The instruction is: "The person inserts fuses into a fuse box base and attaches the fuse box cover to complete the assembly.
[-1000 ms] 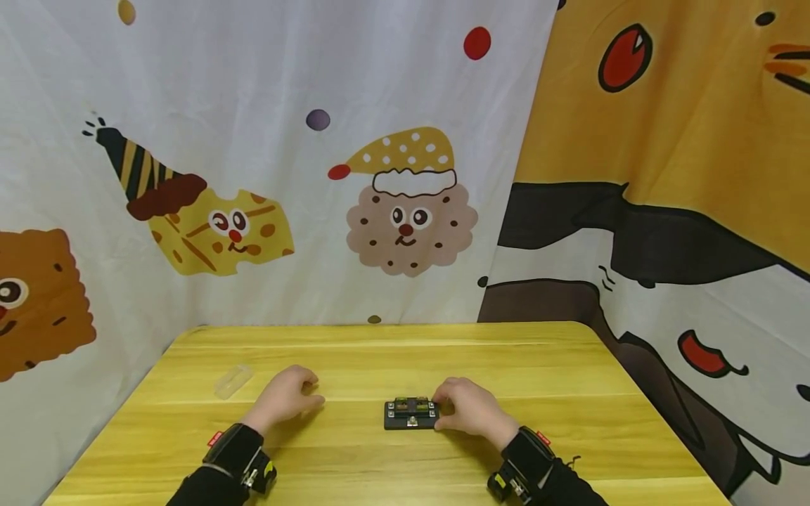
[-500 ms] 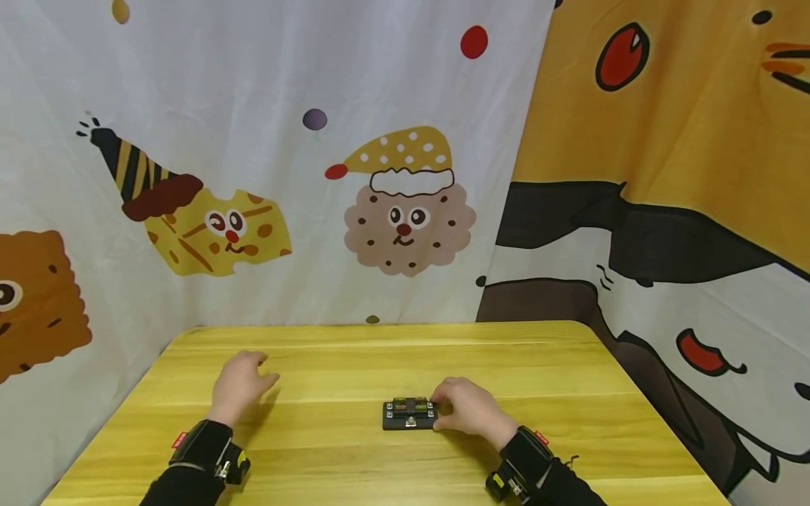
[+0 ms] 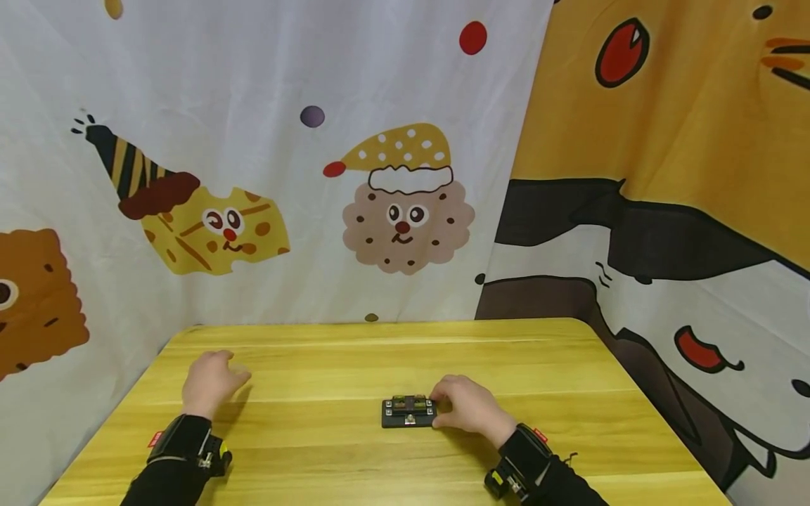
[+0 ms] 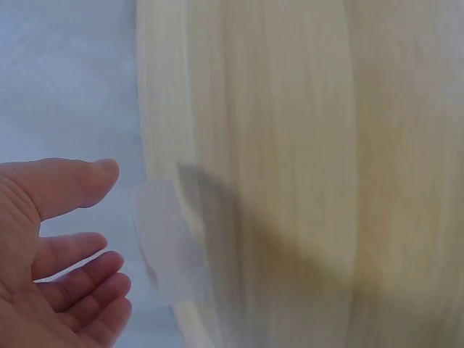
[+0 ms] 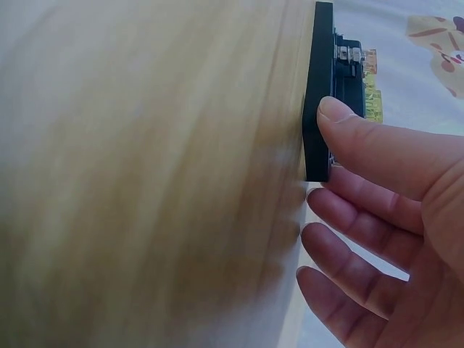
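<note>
A black fuse block (image 3: 408,412) with metal screw terminals and small see-through coloured fuses lies on the wooden table. My right hand (image 3: 466,404) holds its right end. The thumb (image 5: 341,116) presses on the near side, while the other fingers lie partly hidden beyond it. Off to the left, my left hand (image 3: 211,383) hovers above the table, fingers loosely bent and thumb apart. A translucent, pale cover-like piece (image 4: 170,243) is just past those fingertips in the left wrist view, with a gap visible. The left hand hides this piece in the head view.
The wooden table (image 3: 329,450) has rounded far corners. A white curtain (image 3: 266,56) with cartoon prints hangs behind it and down the left side. An orange and white printed cloth (image 3: 683,140) hangs on the right. Each wrist wears a black strap with a camera.
My left hand has moved left, over to where the clear piece was lying, and now covers it in the head view. The right hand and fuse block stay in place.
</note>
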A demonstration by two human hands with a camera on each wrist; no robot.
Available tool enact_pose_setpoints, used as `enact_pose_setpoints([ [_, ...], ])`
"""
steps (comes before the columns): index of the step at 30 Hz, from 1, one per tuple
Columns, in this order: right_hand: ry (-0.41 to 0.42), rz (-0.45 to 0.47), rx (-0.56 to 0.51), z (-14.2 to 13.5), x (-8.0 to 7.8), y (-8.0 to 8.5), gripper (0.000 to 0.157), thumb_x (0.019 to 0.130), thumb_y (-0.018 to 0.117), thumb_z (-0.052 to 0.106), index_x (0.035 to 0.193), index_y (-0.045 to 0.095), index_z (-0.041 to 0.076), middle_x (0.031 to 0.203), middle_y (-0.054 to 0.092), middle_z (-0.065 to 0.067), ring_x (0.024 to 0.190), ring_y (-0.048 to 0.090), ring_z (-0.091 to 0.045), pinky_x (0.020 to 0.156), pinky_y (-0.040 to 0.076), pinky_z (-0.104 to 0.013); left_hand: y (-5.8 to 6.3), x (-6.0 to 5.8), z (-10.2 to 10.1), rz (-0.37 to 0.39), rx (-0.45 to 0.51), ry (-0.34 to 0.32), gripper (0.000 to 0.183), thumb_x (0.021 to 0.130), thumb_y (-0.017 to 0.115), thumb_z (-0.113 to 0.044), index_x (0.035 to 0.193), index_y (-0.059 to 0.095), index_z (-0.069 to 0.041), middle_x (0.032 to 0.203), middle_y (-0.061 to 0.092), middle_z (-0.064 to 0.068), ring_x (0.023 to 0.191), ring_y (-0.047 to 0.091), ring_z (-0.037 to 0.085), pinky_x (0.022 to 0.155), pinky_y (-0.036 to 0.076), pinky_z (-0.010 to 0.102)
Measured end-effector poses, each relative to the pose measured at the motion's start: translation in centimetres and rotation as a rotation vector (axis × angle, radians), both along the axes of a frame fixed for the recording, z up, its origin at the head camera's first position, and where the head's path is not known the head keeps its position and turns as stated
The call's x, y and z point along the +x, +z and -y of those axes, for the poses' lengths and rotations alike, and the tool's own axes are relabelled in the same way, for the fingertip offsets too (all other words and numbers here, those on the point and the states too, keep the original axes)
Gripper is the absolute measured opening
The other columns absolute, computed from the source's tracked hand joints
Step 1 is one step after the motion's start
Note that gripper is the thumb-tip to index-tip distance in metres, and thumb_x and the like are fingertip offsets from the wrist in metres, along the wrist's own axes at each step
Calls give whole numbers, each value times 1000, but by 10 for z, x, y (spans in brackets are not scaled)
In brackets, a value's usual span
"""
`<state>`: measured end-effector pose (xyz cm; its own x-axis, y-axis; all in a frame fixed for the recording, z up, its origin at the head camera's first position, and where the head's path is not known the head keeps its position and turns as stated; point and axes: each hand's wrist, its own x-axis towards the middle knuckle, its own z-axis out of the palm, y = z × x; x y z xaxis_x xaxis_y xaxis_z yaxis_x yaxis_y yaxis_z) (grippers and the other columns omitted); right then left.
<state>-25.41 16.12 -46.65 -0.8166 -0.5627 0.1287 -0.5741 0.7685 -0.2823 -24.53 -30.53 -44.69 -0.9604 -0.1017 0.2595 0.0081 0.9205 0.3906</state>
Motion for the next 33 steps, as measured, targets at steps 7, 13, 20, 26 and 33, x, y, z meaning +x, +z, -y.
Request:
enact_pose_setpoints([
  [7,0,4,-2,0,0,0,42,70,78,40,103,67,17,97,61,6,92,56,-16,79,46,-33,-3,3,11,81,2,45,58,80,66,-31,111,54,16,104,52,37,93,49,52,76,41,57],
  [13,0,4,-6,-1,0,1,41,70,78,39,103,67,17,97,61,7,92,56,-15,79,46,-33,-6,3,17,106,2,59,50,80,64,-29,105,57,14,95,56,34,82,54,47,68,44,54],
  [20,10,7,-8,0,1,2,41,71,78,39,103,68,16,97,61,7,91,56,-15,80,46,-33,-9,6,20,142,3,55,33,78,62,-19,94,58,9,76,57,18,63,52,28,57,42,44],
  [26,3,8,-2,0,1,3,41,70,78,39,103,67,16,96,61,6,91,57,-15,79,46,-33,-12,4,16,104,20,39,28,75,65,-19,90,61,4,73,57,11,62,49,24,56,39,38],
  [33,2,22,-7,0,2,3,41,70,78,39,103,67,17,96,61,7,91,56,-15,79,46,-33,-4,2,-10,72,48,-55,28,75,68,-18,93,63,3,73,58,7,62,47,21,57,39,37],
])
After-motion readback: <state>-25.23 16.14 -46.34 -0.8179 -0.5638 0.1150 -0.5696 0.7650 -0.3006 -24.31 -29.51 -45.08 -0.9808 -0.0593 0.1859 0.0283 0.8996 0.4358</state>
